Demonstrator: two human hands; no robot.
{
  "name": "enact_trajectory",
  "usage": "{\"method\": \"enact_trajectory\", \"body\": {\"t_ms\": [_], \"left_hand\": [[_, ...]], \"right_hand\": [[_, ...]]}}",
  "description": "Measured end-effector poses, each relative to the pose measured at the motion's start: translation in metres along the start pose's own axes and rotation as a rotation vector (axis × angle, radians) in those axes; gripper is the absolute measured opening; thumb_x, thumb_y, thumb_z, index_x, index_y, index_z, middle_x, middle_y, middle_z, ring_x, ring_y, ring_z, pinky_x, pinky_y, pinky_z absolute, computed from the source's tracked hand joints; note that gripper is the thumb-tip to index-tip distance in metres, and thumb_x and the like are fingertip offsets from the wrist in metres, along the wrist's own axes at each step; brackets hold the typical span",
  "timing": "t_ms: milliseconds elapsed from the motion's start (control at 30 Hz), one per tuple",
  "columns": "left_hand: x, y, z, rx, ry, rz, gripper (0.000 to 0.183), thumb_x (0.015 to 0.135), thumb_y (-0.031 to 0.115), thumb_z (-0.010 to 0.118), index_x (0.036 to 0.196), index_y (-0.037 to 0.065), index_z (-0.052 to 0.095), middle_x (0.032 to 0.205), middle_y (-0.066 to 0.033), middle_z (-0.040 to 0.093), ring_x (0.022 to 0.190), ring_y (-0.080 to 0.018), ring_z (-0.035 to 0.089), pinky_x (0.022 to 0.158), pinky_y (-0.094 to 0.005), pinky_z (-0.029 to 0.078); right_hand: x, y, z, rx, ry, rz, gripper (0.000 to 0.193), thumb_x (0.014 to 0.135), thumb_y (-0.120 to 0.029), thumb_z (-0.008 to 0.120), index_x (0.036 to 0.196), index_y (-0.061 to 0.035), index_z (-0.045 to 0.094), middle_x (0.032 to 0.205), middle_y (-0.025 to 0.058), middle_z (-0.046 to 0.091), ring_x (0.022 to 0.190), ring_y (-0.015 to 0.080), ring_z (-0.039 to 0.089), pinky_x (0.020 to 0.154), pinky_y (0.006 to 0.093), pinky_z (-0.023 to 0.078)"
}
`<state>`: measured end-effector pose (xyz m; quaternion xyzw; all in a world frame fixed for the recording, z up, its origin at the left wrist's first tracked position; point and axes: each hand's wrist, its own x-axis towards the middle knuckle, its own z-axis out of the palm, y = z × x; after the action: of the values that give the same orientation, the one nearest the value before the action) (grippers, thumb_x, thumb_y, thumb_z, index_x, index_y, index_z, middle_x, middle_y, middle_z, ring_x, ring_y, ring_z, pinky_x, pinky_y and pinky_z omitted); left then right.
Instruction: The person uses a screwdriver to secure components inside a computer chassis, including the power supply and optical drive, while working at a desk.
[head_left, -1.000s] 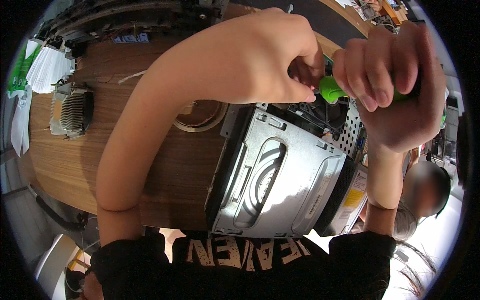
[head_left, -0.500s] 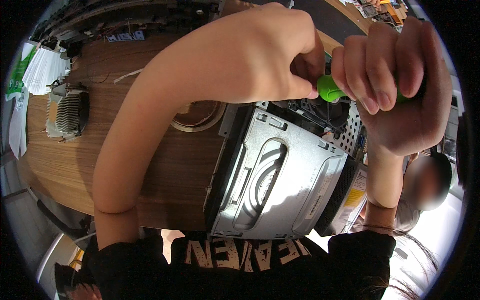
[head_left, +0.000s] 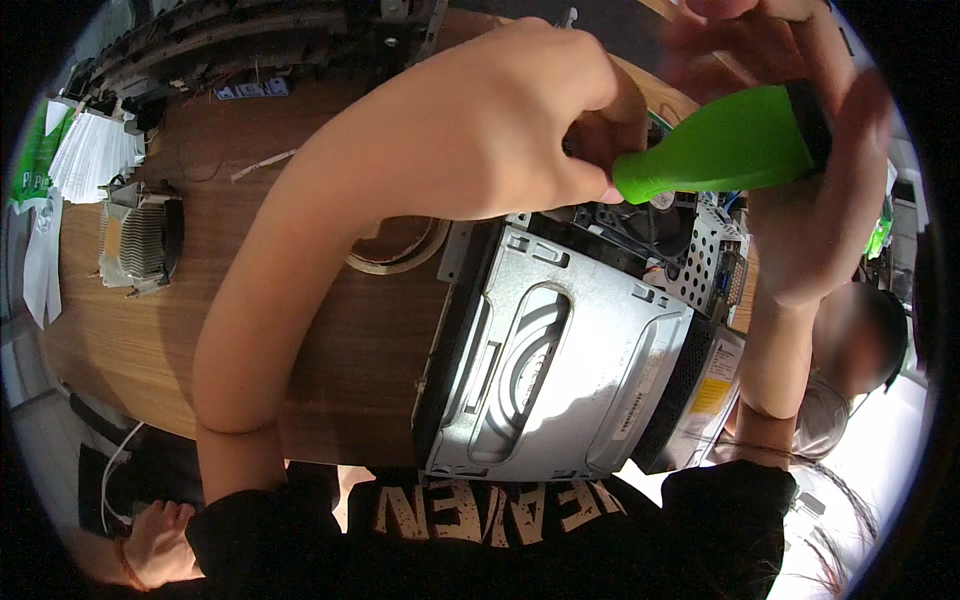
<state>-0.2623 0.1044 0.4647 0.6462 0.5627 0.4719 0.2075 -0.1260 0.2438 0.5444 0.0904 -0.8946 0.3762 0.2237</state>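
Observation:
My left hand (head_left: 510, 130) reaches across to the far side of an opened computer case (head_left: 600, 350). Its thumb and fingertips pinch the narrow end of a green screwdriver handle (head_left: 720, 140); the shaft is hidden behind that hand. At the handle's black butt end, my right hand (head_left: 815, 235) is open, fingers spread off the grip and partly blurred, with the butt close to the palm. Below the handle, a black fan (head_left: 655, 225) and a perforated metal plate (head_left: 700, 250) show inside the case. The case's silver side faces up, partly in sunlight.
A finned heat sink (head_left: 140, 240) and a stack of papers (head_left: 95, 150) stand at the left of the wooden table (head_left: 340, 370). A tape roll (head_left: 390, 266) lies beside the case. Dark equipment (head_left: 260, 40) lines the back. Another person's hand (head_left: 160, 545) shows lower left; someone sits at right.
My right hand's fingers have uncurled from the screwdriver handle and swung up and away, exposing the green grip. My left hand keeps its pinch, shifted slightly left.

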Motion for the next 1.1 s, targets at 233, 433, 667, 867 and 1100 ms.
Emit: {"method": "enact_trajectory", "body": {"t_ms": [233,433,667,867,1100], "left_hand": [[0.004,0.004,0.004,-0.034,-0.036,-0.093,0.024,0.074,0.010,0.078,0.094,-0.001,0.071,0.081,-0.0099,0.069,0.076,-0.0185,0.065,0.076,-0.0309,0.050],[0.003,0.000,0.011,-0.117,0.154,0.188,0.028,0.076,0.015,0.079,0.097,-0.001,0.070,0.086,-0.0150,0.071,0.079,-0.0243,0.070,0.075,-0.0334,0.056],[0.008,0.019,0.007,-0.041,0.067,-0.002,0.047,0.069,0.019,0.085,0.108,0.000,0.066,0.092,-0.0130,0.070,0.084,-0.0217,0.067,0.079,-0.0325,0.052],[0.003,0.014,0.015,-0.037,0.095,-0.017,0.045,0.072,0.027,0.084,0.105,0.002,0.066,0.087,-0.0121,0.068,0.082,-0.0207,0.066,0.076,-0.0334,0.053],[0.013,0.053,-0.015,-0.205,-0.064,-0.028,0.036,0.084,0.016,0.072,0.113,-0.003,0.062,0.098,-0.0143,0.069,0.091,-0.0230,0.065,0.088,-0.0348,0.049]], "right_hand": [[-0.007,-0.029,-0.033,-0.753,-0.174,-0.068,0.040,0.099,-0.032,0.056,0.117,0.0040,0.059,0.105,0.0153,0.065,0.102,0.0193,0.064,0.085,0.0281,0.049],[-0.006,-0.029,-0.039,-0.634,-0.249,-0.076,0.036,0.097,-0.024,0.058,0.121,0.0037,0.057,0.113,0.0169,0.063,0.106,0.0224,0.063,0.089,0.0311,0.050],[-0.017,-0.022,-0.054,-0.416,-0.158,0.036,0.036,0.095,-0.015,0.059,0.125,0.0033,0.054,0.122,0.0188,0.060,0.110,0.0261,0.063,0.093,0.0345,0.050],[-0.008,-0.025,-0.053,-0.370,-0.425,-0.118,0.027,0.096,-0.005,0.049,0.121,0.0009,0.055,0.128,0.0255,0.056,0.116,0.0352,0.060,0.096,0.0440,0.051],[-0.011,-0.031,-0.060,-0.410,-0.364,-0.081,0.028,0.094,-0.005,0.054,0.121,0.0020,0.057,0.130,0.0250,0.055,0.117,0.0335,0.060,0.097,0.0429,0.051]]}}
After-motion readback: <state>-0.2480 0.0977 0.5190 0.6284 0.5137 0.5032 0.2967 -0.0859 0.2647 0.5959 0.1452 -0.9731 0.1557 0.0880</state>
